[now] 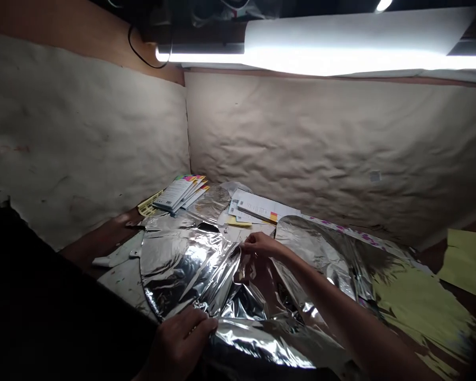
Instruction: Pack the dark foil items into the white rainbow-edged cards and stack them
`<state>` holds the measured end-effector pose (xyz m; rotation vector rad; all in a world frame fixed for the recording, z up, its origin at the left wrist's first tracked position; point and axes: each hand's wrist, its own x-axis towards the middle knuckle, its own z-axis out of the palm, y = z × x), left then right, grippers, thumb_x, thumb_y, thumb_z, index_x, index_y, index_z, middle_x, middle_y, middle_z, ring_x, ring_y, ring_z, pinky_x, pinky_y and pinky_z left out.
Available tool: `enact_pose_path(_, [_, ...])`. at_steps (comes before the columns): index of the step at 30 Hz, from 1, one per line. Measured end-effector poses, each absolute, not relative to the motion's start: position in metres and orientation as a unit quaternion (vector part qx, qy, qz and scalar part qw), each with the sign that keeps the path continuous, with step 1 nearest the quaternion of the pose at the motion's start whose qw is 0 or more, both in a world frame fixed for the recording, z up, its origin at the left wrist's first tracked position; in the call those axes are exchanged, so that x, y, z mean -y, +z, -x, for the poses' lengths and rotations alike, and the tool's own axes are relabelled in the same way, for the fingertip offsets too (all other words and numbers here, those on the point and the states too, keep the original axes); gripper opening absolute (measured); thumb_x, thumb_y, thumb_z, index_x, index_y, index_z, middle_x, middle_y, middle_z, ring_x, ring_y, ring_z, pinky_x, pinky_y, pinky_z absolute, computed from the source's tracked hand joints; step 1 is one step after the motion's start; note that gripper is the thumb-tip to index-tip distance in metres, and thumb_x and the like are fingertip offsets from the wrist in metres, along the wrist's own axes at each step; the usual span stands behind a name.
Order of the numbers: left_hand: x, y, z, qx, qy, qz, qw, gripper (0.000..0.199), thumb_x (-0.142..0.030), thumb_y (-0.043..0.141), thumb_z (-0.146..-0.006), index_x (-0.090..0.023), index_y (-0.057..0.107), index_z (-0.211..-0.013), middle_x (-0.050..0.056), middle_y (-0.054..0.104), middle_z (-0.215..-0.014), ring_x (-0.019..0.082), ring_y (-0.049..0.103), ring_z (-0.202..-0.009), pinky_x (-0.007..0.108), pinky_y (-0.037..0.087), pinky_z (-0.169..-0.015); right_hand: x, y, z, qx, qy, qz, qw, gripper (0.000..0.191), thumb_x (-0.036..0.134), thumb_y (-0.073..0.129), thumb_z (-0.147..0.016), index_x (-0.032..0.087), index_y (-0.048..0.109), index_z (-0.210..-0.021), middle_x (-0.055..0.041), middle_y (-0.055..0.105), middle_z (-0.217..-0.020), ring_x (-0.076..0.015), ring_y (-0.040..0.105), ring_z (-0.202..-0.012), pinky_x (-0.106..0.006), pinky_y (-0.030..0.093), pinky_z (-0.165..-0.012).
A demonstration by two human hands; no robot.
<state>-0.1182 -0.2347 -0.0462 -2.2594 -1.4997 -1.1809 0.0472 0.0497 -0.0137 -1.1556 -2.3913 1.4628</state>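
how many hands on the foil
2. The left hand grips the near part of the silver foil sheet, and the right hand pinches a fold farther up. The dark lower left could hide more.

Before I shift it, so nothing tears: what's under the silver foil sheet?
Edges of the silver foil sheet lie over white paper pieces and yellow-green paper; what lies under its middle is covered and cannot be seen.

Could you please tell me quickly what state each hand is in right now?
Left hand: closed, gripping the silver foil sheet.
Right hand: closed, pinching the same sheet.
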Motion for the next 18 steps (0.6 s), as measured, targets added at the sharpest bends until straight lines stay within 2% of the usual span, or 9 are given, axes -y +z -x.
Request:
enact_pose_path(3, [0.236, -0.050, 0.121, 0.517, -0.401, 0.751, 0.090, 0.017, -0.006, 0.057, -0.091, -0.017, 0.066, -0.100, 0.003, 0.062, -0.078, 0.012, 0.060, -0.070, 0.021, 0.046, -0.062, -0.050, -0.020, -0.045, 0.776, 0.503, 0.377, 0.053, 0.049, 0.061, 0.077, -0.063, 0.015, 0.063, -0.062, 0.0009, 0.057, -0.052, -0.0103, 0.047, -0.049, -0.022, 0.032, -0.046])
enact_pose_path(8, [0.238, -0.050, 0.128, 0.515, -0.414, 0.744, 0.098, 0.021, -0.002, 0.055, -0.090, -0.017, 0.067, -0.099, 0.001, 0.060, -0.070, 0.010, 0.058, -0.063, 0.019, 0.047, -0.059, -0.052, -0.016, -0.051, 0.748, 0.552, 0.356, 0.088, 0.053, 0.068, 0.069, -0.067, 0.018, 0.053, -0.062, 0.0042, 0.050, -0.049, -0.0086, 0.044, -0.044, -0.022, 0.032, -0.043])
enact_pose_path(13, [0.251, -0.046, 0.139, 0.480, -0.456, 0.740, 0.122, 0.025, -0.002, 0.058, -0.087, -0.017, 0.066, -0.106, 0.002, 0.066, -0.073, 0.013, 0.063, -0.070, 0.023, 0.054, -0.066, -0.049, -0.007, -0.053, 0.747, 0.547, 0.345, 0.153, 0.051, 0.067, 0.068, -0.069, 0.017, 0.056, -0.071, 0.0011, 0.060, -0.063, -0.0108, 0.054, -0.054, -0.024, 0.044, -0.054])
enact_pose_path(18, [0.255, -0.057, 0.149, 0.463, -0.407, 0.781, 0.095, 0.028, -0.005, 0.058, -0.089, -0.017, 0.065, -0.112, 0.001, 0.066, -0.075, 0.012, 0.063, -0.068, 0.022, 0.054, -0.063, -0.043, -0.013, -0.032, 0.777, 0.467, 0.379, 0.186, 0.044, 0.059, 0.069, -0.073, 0.015, 0.061, -0.072, -0.0046, 0.066, -0.068, -0.0177, 0.060, -0.062, -0.031, 0.049, -0.061])
